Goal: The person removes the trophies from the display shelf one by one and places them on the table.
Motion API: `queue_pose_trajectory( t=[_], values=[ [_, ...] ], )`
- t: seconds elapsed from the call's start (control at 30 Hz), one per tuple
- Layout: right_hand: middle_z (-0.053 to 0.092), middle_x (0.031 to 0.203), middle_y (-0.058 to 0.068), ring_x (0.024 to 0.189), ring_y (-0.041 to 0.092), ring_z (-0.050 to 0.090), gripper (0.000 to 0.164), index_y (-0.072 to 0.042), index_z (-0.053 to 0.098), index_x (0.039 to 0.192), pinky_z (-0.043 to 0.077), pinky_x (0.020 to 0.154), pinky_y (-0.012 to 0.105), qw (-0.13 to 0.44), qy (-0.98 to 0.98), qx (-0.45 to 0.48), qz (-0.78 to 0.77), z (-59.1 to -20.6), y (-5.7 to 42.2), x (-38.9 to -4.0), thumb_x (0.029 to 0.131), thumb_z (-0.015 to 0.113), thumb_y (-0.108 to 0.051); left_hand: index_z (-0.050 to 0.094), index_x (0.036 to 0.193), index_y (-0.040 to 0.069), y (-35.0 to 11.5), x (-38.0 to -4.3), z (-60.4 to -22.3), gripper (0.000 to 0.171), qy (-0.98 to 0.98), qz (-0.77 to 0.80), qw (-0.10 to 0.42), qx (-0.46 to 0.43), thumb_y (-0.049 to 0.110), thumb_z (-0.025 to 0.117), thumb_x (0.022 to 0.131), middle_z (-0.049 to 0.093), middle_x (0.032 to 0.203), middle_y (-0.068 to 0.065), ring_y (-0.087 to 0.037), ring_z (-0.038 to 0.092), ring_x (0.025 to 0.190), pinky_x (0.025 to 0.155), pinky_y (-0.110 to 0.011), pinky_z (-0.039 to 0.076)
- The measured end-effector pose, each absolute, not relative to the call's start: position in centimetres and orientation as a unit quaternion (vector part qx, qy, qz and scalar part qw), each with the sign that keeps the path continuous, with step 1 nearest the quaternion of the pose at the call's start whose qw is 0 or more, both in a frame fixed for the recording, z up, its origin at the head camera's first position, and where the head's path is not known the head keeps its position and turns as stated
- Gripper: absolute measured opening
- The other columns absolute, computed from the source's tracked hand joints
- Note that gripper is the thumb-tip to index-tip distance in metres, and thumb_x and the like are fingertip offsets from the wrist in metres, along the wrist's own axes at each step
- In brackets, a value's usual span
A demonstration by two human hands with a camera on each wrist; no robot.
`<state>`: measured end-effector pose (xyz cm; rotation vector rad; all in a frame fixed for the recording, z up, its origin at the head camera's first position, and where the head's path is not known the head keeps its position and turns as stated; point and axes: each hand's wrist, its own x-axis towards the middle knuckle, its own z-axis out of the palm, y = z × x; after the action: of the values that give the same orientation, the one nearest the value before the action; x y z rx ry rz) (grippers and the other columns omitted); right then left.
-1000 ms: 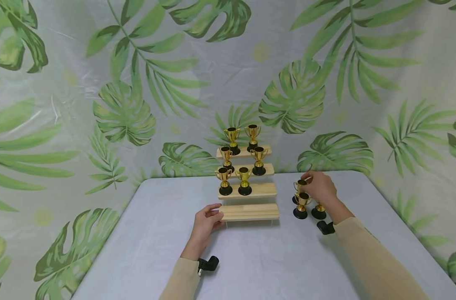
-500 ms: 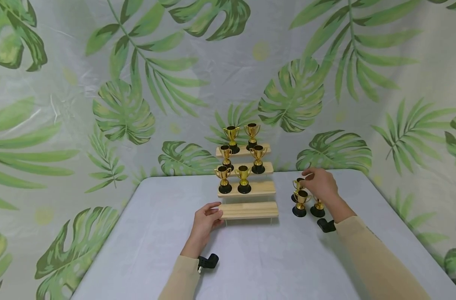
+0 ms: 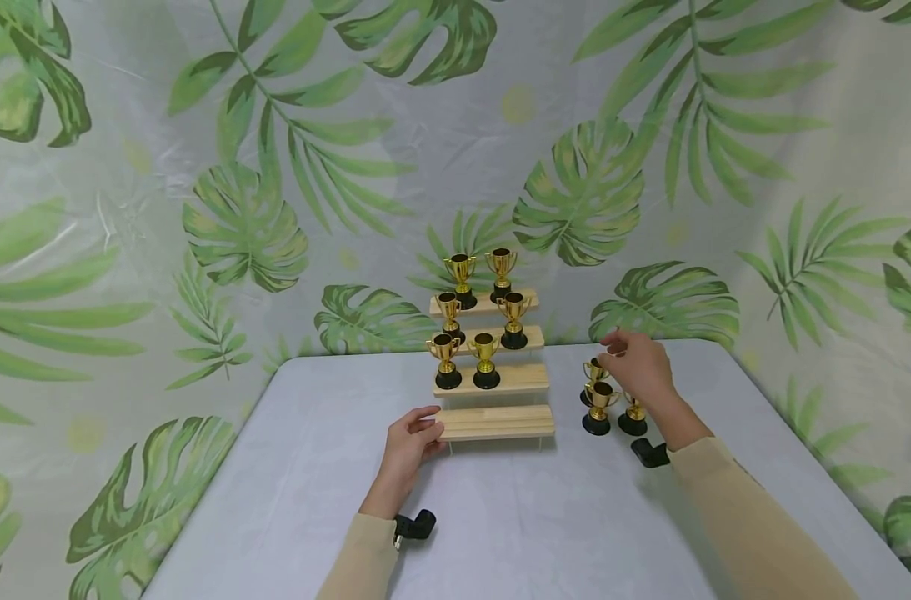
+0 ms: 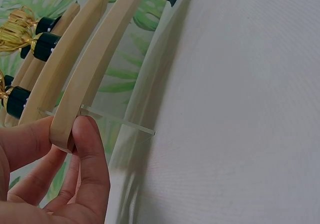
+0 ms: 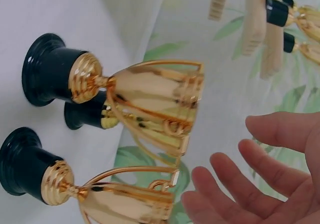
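Observation:
My left hand (image 3: 410, 442) pinches the left end of the lowest wooden step (image 3: 496, 423) of a tiered display stand, thumb on one face and fingers on the other in the left wrist view. To the stand's right, my right hand (image 3: 638, 367) hovers over three small gold trophy cups with black bases. Its fingers (image 5: 230, 174) are spread and apart from the cups. The front trophy (image 3: 599, 402) and back trophy (image 3: 593, 371) stand upright; my hand partly covers the right trophy (image 3: 633, 418).
Pairs of trophies stand on the upper three steps, such as the gold trophy (image 3: 485, 354) on the third step (image 3: 530, 377). Clear supports hold the lowest step above the white tablecloth (image 3: 500, 517). A leaf-print curtain (image 3: 425, 167) hangs behind the table.
My right hand has risen slightly from the back trophy, its fingers a little farther from the rim. The left hand keeps its hold on the lowest step.

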<state>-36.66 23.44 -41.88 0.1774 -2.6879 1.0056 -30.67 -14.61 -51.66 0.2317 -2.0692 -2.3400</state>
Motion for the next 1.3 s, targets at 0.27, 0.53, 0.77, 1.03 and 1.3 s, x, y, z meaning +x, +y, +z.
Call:
queue_pose_trajectory(
  t=[0.27, 0.53, 0.77, 1.03, 1.3],
  values=[
    [0.068, 0.116, 0.02, 0.103, 0.037, 0.064, 0.03, -0.005, 0.067, 0.121, 0.052, 0.083, 0.056, 0.161, -0.918, 0.072, 0.355, -41.4, 22.7, -36.2, 0.096, 0.066, -0.02, 0.062, 0.132, 0.0, -14.7, -30.6, -51.5, 0.041, -0.659, -0.749, 0.002, 0.071, 0.004, 0.072, 0.093, 0.061, 0.108, -0.016, -0.021, 0.065, 0.087, 0.08, -0.037, 0.06],
    [0.068, 0.117, 0.02, 0.105, 0.038, 0.064, 0.031, -0.005, 0.067, 0.123, 0.053, 0.085, 0.055, 0.179, -0.905, 0.08, 0.378, -40.6, 21.3, -35.2, 0.095, 0.069, -0.018, 0.062, 0.132, 0.0, -14.8, -30.7, -51.6, 0.04, -0.66, -0.748, 0.004, 0.07, 0.005, 0.071, 0.094, 0.062, 0.108, -0.016, -0.021, 0.066, 0.086, 0.079, -0.037, 0.06],
    [0.069, 0.115, 0.018, 0.105, 0.036, 0.064, 0.034, -0.005, 0.066, 0.126, 0.053, 0.085, 0.053, 0.182, -0.9, 0.091, 0.385, -40.3, 20.2, -34.6, 0.094, 0.07, -0.017, 0.062, 0.132, 0.0, -14.9, -30.8, -51.8, 0.04, -0.661, -0.747, 0.004, 0.071, 0.003, 0.071, 0.093, 0.061, 0.107, -0.015, -0.021, 0.066, 0.086, 0.079, -0.036, 0.061],
    [0.07, 0.111, 0.016, 0.101, 0.034, 0.066, 0.033, -0.007, 0.066, 0.124, 0.055, 0.084, 0.051, 0.184, -0.894, 0.095, 0.398, -40.1, 18.6, -34.4, 0.092, 0.073, -0.016, 0.057, 0.136, -0.003, -14.9, -30.8, -51.8, 0.044, -0.663, -0.746, 0.001, 0.063, 0.004, 0.07, 0.094, 0.062, 0.109, -0.016, -0.022, 0.066, 0.089, 0.082, -0.041, 0.06],
    [0.069, 0.11, 0.013, 0.102, 0.033, 0.066, 0.034, -0.01, 0.067, 0.124, 0.056, 0.084, 0.05, 0.183, -0.888, 0.114, 0.406, -40.1, 16.8, -34.2, 0.092, 0.075, -0.017, 0.06, 0.134, -0.002, -14.7, -30.8, -51.7, 0.043, -0.659, -0.749, 0.004, 0.069, 0.003, 0.072, 0.093, 0.063, 0.108, -0.015, -0.021, 0.066, 0.086, 0.077, -0.034, 0.061]
  ],
)
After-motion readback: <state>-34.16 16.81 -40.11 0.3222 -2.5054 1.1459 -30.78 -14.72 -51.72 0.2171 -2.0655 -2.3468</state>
